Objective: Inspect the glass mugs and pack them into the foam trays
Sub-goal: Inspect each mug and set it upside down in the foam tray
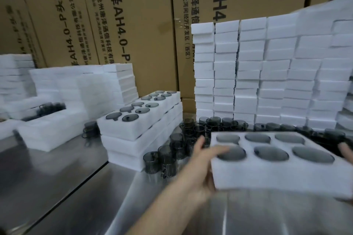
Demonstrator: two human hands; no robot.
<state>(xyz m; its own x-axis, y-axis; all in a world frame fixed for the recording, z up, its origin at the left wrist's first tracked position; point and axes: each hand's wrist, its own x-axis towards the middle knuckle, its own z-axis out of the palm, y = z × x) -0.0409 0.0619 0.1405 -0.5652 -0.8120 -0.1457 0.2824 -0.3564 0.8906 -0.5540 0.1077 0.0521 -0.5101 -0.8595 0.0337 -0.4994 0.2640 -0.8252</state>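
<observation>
Glass mugs (271,153), smoky grey and blurred, filled all six round pockets of the white foam tray (267,179), which we held above the steel table (95,196) at the lower right of the view. Our left hand (202,160) pinched the tray's left edge. The thumb lay on top, its tip reaching over the rim of the near-left pocket, while the fingers were hidden beneath the foam. Of our right hand (346,149) only a few fingertips showed at the tray's far right edge, and we could not tell whether they gripped it.

Loose mugs (168,156) stood upright in a crowd on the table just behind and to the left of the tray, running back toward a wall of stacked foam pieces (248,72). Left of them rose a stack of trays (133,139), the top layer showing mugs in its pockets. Further left lay a lower heap of foam (57,86), with a few dark mugs beside and among it. Printed cardboard boxes (133,25) stood behind everything.
</observation>
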